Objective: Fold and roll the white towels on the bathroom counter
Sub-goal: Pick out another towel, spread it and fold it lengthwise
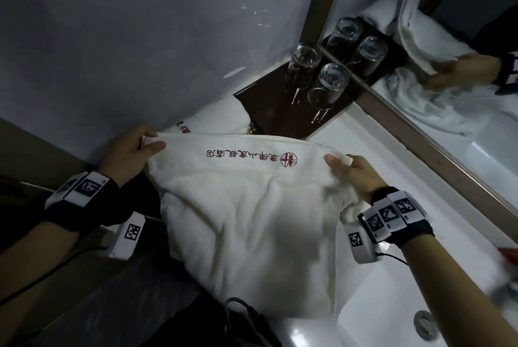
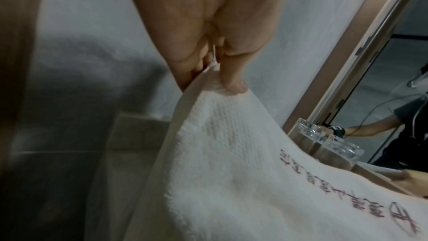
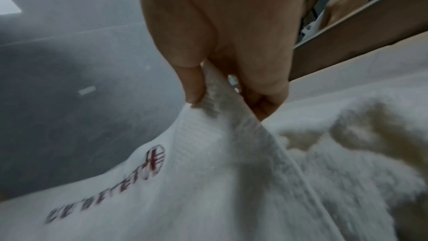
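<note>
A white towel [image 1: 252,220] with red embroidered lettering hangs spread between both hands over the counter edge. My left hand [image 1: 145,144] pinches its top left corner between thumb and fingers, and the left wrist view shows that hand [image 2: 220,72] gripping the towel [image 2: 231,171]. My right hand [image 1: 342,163] pinches the top right corner; close up, the right hand [image 3: 222,91] clamps the woven hem of the towel [image 3: 208,180]. A rolled white towel [image 1: 221,116] with red lettering lies behind, against the wall.
Two upturned glasses [image 1: 328,86] stand on a dark brown tray [image 1: 269,111] in the corner beside the mirror [image 1: 448,38]. The white sink basin [image 1: 392,304] with its drain [image 1: 424,324] lies at lower right. A grey wall [image 1: 140,24] stands at the left.
</note>
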Demonstrator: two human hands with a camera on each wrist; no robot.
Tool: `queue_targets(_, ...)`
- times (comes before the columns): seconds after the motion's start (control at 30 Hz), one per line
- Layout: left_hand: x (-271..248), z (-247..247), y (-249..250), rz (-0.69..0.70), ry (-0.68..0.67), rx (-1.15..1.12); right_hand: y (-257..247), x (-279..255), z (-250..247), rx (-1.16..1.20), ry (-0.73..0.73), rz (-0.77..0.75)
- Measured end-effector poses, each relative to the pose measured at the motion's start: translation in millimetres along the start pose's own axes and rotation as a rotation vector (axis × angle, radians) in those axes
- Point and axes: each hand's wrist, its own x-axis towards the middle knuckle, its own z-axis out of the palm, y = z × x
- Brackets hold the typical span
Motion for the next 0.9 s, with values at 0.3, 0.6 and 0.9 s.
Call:
queue_targets(0.3, 9.8, -8.7, 16.1, 0.070, 0.144, 0.176, -3.2, 13.1, -19.9, 0.171, 0.316, -0.222)
queue_targets(0.6, 24.3, 4.7, 41.4, 0.225, 0.133, 0.365, -14.8, 37.3, -11.2, 0.077, 0.516, -0.383)
queue_targets(0.9, -52.2, 44.6, -4.9, 0.230, 0.154, 0.212, 39.7, -3.6, 22.0, -0.037, 0.418, -0.287)
